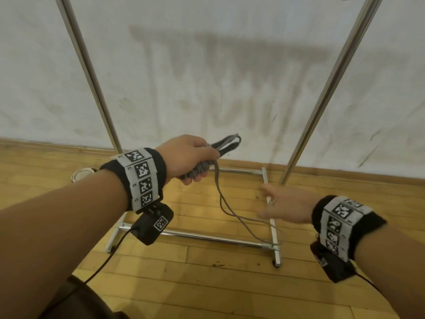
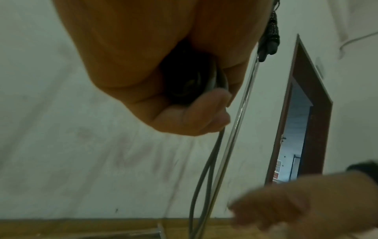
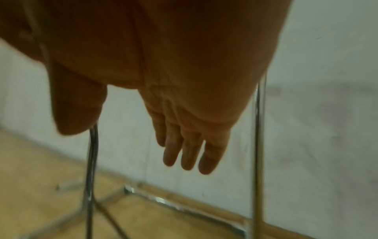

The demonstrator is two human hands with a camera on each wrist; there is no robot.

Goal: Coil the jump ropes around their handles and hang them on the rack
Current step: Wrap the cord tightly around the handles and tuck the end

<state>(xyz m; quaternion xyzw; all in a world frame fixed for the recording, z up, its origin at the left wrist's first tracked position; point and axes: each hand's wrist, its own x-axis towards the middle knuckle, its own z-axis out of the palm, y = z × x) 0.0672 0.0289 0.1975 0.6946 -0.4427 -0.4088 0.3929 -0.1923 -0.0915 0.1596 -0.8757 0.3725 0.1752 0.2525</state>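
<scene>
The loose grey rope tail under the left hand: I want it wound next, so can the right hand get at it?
Probably yes. The open right hand is beside the hanging grey rope tail, and nothing stands between them.

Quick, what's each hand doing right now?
Left hand: gripping the grey jump rope's coiled handles.
Right hand: open, fingers straight, holding nothing.
</scene>
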